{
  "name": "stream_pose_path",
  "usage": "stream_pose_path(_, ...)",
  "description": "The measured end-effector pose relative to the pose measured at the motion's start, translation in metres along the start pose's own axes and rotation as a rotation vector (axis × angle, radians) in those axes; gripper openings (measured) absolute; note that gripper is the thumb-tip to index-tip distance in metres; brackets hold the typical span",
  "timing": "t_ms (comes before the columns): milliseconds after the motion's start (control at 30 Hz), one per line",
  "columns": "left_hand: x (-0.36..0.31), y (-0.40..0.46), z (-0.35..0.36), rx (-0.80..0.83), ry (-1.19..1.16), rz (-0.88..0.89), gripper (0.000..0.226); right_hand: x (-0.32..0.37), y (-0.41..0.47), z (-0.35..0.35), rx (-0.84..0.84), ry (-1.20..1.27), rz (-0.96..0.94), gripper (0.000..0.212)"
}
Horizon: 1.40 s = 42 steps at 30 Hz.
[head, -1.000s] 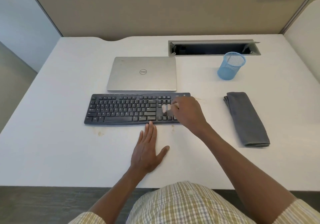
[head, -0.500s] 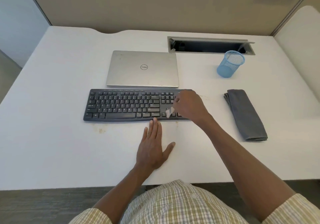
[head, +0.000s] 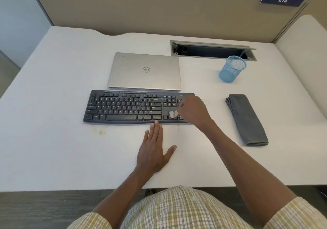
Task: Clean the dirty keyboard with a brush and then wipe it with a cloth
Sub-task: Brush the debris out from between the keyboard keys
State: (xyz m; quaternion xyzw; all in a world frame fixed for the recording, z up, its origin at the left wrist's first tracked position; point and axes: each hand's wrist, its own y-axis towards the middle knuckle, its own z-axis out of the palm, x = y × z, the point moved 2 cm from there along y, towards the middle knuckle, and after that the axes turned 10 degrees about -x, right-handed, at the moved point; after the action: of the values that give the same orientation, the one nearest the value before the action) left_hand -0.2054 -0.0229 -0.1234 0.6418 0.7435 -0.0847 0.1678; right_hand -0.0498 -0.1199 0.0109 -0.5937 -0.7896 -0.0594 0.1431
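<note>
Right hand (head: 192, 111) grips brush (head: 173, 114) over keyboard (head: 123, 106) arrow keys; left hand (head: 153, 151) flat, released, at 6 o'clock. Risk: crumbs swept toward laptop (head: 144, 71) at 12 o'clock.

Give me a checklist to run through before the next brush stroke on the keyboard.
1. Brush held in right hand: ok, pale bristles show at the fingers.
2. Bristles on the keyboard: ok, over the arrow keys.
3. Left hand steadying: ok, flat on the desk, fingertips at the keyboard's front edge.
4. Cloth ready for wiping: ok, folded, to the right.
5. Crumbs gone from the keys: cannot tell.
6. Desk clean: not ok, specks lie before the keyboard.
</note>
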Motion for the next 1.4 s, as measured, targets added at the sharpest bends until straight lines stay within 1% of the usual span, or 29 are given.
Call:
stream_pose_path(33,0.0,0.0,0.0,-0.002,0.001,-0.001,0.096,0.001,-0.001,-0.002,0.019,0.014,-0.004,0.023)
stream_pose_path(100,0.0,0.001,0.0,-0.012,0.003,-0.002,0.096,-0.001,0.003,-0.005,-0.019,0.048,0.001,0.026)
stream_pose_path(167,0.0,0.001,0.0,-0.014,0.013,-0.004,0.095,-0.004,0.003,-0.007,-0.09,0.071,0.043,0.02)
stream_pose_path(233,-0.001,0.001,0.0,-0.01,0.018,-0.005,0.095,-0.005,0.002,-0.005,-0.059,0.048,0.031,0.013)
stream_pose_path(333,0.0,0.001,0.0,-0.024,0.011,-0.003,0.095,-0.007,0.003,-0.005,0.033,0.055,-0.047,0.018)
stream_pose_path(433,-0.001,0.001,0.0,-0.019,0.02,0.0,0.095,-0.003,0.009,-0.011,-0.05,0.024,-0.208,0.021)
stream_pose_path(500,-0.001,0.001,-0.001,-0.028,0.02,0.001,0.094,0.005,0.01,-0.013,-0.063,0.057,-0.316,0.027)
stream_pose_path(567,-0.002,0.001,-0.001,-0.031,0.015,0.001,0.094,0.01,0.011,-0.014,-0.019,-0.043,-0.413,0.029)
stream_pose_path(633,-0.002,0.0,-0.001,-0.027,0.016,-0.002,0.094,0.009,0.014,-0.016,0.021,-0.173,-0.449,0.027)
stream_pose_path(733,-0.002,0.0,-0.001,-0.03,0.019,-0.002,0.094,0.009,0.021,-0.025,-0.028,-0.359,-0.481,0.026)
stream_pose_path(767,-0.002,0.001,-0.001,-0.034,0.018,-0.003,0.094,0.011,0.023,-0.027,-0.058,-0.365,-0.485,0.025)
stream_pose_path(867,-0.002,0.0,-0.001,-0.029,0.017,-0.005,0.093,0.02,0.029,-0.027,-0.094,-0.249,-0.478,0.027)
stream_pose_path(933,-0.001,0.0,-0.001,-0.028,0.015,-0.003,0.093,0.021,0.03,-0.022,-0.055,-0.236,-0.483,0.028)
stream_pose_path(1033,-0.001,0.0,-0.001,-0.033,0.011,0.001,0.093,0.011,0.033,-0.022,-0.001,-0.307,-0.444,0.03)
stream_pose_path(1100,-0.001,0.0,-0.001,-0.037,0.011,0.004,0.093,0.009,0.038,-0.029,-0.049,-0.327,-0.423,0.03)
stream_pose_path(1167,0.0,0.0,0.0,-0.038,0.008,0.006,0.093,0.013,0.039,-0.032,-0.079,-0.222,-0.422,0.027)
stream_pose_path(1233,0.0,0.0,0.001,-0.047,0.006,0.003,0.093,0.015,0.035,-0.028,-0.039,-0.148,-0.415,0.026)
stream_pose_path(1300,0.0,0.001,0.002,-0.05,0.004,0.006,0.093,0.009,0.031,-0.022,0.028,-0.201,-0.391,0.027)
stream_pose_path(1367,0.0,0.001,0.003,-0.057,0.003,0.008,0.092,0.0,0.031,-0.025,0.064,-0.231,-0.315,0.026)
stream_pose_path(1400,0.001,0.0,0.003,-0.063,0.005,0.008,0.092,-0.003,0.032,-0.027,0.058,-0.198,-0.27,0.025)
